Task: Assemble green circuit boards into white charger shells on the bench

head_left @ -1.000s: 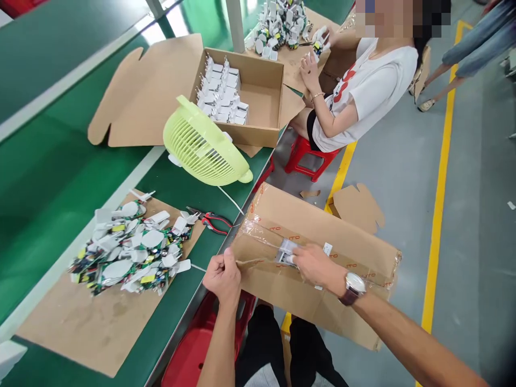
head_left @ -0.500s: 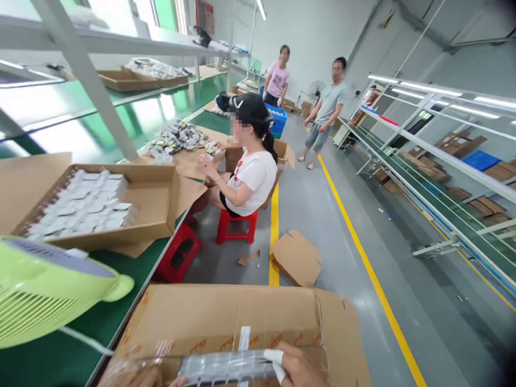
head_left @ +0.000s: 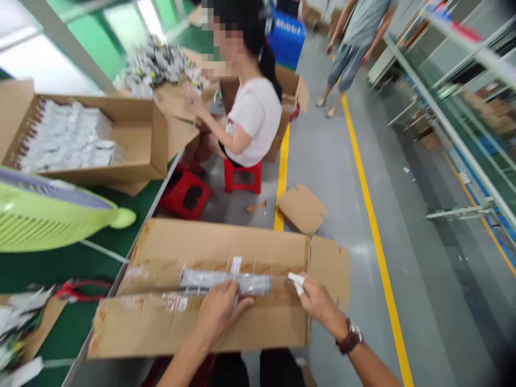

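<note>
A long carton (head_left: 161, 330) lies crosswise before you, its left end at the edge of a green workbench (head_left: 38, 269), grey plastic-wrapped contents (head_left: 255, 283) showing through the gap in its top. Your left hand (head_left: 220, 307) is at that gap, thumb spread, any grip underneath hidden; your right hand (head_left: 317, 302) curls near the far end with something white (head_left: 296, 279) at the fingertips — cover or held piece, you cannot tell. The board looks stiff in its walls, bendy at the flaps, the plastic likely slippery; flap edges offer the surest hold. Beyond — grey floor (head_left: 330, 166), yellow lines (head_left: 366, 199), a co-worker (head_left: 256, 118) seated on a red stool (head_left: 243, 178).
</note>
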A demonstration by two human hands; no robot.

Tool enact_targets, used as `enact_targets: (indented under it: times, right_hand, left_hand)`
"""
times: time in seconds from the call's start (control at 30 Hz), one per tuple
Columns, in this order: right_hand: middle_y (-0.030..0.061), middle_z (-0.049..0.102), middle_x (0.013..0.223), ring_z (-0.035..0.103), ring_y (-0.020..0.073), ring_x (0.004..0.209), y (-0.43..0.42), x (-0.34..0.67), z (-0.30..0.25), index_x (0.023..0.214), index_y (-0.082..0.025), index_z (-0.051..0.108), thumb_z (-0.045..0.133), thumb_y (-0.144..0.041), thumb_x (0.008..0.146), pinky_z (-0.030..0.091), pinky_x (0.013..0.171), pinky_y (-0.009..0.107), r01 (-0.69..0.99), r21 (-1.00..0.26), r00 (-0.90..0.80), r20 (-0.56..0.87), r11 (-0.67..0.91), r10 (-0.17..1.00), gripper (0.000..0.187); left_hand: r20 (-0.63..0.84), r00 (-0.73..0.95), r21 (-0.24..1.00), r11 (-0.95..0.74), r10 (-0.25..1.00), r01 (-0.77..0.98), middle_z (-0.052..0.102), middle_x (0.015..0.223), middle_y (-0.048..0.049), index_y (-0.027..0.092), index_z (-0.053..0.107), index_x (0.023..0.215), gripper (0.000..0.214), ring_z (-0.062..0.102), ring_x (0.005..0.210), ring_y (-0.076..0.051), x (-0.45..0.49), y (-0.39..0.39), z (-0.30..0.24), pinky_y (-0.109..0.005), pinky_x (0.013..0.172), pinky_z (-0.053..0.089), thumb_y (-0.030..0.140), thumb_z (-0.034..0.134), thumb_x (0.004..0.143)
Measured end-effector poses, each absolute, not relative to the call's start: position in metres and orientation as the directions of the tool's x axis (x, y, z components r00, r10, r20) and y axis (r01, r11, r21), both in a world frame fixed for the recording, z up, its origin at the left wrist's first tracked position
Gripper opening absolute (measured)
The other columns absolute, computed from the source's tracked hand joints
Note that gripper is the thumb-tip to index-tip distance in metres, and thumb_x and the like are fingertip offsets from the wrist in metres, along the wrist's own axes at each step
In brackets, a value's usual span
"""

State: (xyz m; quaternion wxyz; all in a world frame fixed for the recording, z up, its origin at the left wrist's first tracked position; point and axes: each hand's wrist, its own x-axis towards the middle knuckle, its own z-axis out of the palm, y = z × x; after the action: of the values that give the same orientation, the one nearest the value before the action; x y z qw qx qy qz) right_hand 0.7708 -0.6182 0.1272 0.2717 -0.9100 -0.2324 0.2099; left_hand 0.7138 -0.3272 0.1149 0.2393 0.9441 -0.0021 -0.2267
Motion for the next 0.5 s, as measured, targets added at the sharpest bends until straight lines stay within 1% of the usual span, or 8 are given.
enact_targets:
  times: [0.07, 0.13, 0.23, 0.3, 0.37, 0.5]
  right_hand:
    - [0.0079, 0.069, 0.101, 0.063, 0.019, 0.083, -0.622, 0.771, 0.124, 0.121, -0.017, 0.068, 0.043, -0.005, 0.09, 0.053, 0.077, 0.031, 0.365, -0.555, 0.762, -0.283, -0.748, 0.582, 0.041]
    - [0.0074, 0.069, 0.103, 0.062, 0.019, 0.084, -0.619, 0.77, 0.12, 0.119, -0.018, 0.068, 0.045, -0.003, 0.089, 0.051, 0.077, 0.031, 0.449, -0.512, 0.702, -0.306, -0.732, 0.644, 0.041]
    - [0.0069, 0.068, 0.098, 0.06, 0.0193, 0.083, -0.606, 0.768, 0.116, 0.105, -0.017, 0.07, 0.048, -0.001, 0.086, 0.048, 0.078, 0.032, 0.571, -0.43, 0.614, -0.342, -0.699, 0.712, 0.033]
    - [0.0061, 0.067, 0.094, 0.059, 0.0182, 0.081, -0.594, 0.768, 0.115, 0.097, -0.017, 0.07, 0.05, -0.001, 0.085, 0.046, 0.078, 0.032, 0.613, -0.385, 0.584, -0.367, -0.69, 0.724, 0.028]
    - [0.0052, 0.066, 0.093, 0.058, 0.0169, 0.079, -0.585, 0.77, 0.114, 0.094, -0.017, 0.069, 0.05, -0.002, 0.086, 0.044, 0.076, 0.03, 0.624, -0.365, 0.565, -0.399, -0.69, 0.722, 0.026]
    - [0.0036, 0.065, 0.087, 0.055, 0.016, 0.072, -0.603, 0.78, 0.12, 0.089, -0.018, 0.068, 0.05, 0.0, 0.084, 0.04, 0.071, 0.03, 0.631, -0.351, 0.509, -0.486, -0.692, 0.711, 0.026]
  left_hand:
    - [-0.386, 0.92, 0.432, -0.895, -0.075, 0.108, 0.074, 0.091, -0.0101, 0.018, 0.066, 0.091, 0.027, 0.07, 0.092, -0.032, 0.707, -0.326, 0.111, -0.04, 0.084, 0.048, 0.045, 0.066, 0.092]
    - [-0.342, 0.938, 0.422, -0.9, -0.051, 0.105, 0.073, 0.089, -0.0089, 0.018, 0.065, 0.089, 0.026, 0.069, 0.089, -0.031, 0.699, -0.327, 0.104, -0.04, 0.083, 0.047, 0.044, 0.071, 0.089]
    - [-0.269, 0.963, 0.419, -0.903, -0.025, 0.093, 0.073, 0.09, -0.0079, 0.019, 0.064, 0.087, 0.026, 0.068, 0.086, -0.03, 0.691, -0.329, 0.095, -0.039, 0.081, 0.046, 0.043, 0.076, 0.086]
    - [-0.222, 0.975, 0.433, -0.897, -0.012, 0.088, 0.073, 0.092, -0.0076, 0.02, 0.064, 0.088, 0.026, 0.068, 0.087, -0.029, 0.689, -0.33, 0.091, -0.039, 0.082, 0.046, 0.042, 0.078, 0.084]
    - [-0.196, 0.981, 0.466, -0.88, -0.001, 0.092, 0.073, 0.091, -0.0068, 0.02, 0.064, 0.09, 0.025, 0.068, 0.088, -0.029, 0.688, -0.329, 0.09, -0.039, 0.082, 0.046, 0.04, 0.078, 0.085]
    - [-0.206, 0.979, 0.56, -0.819, 0.01, 0.126, 0.072, 0.085, -0.0041, 0.021, 0.063, 0.084, 0.022, 0.068, 0.082, -0.025, 0.679, -0.327, 0.097, -0.038, 0.081, 0.046, 0.04, 0.072, 0.089]
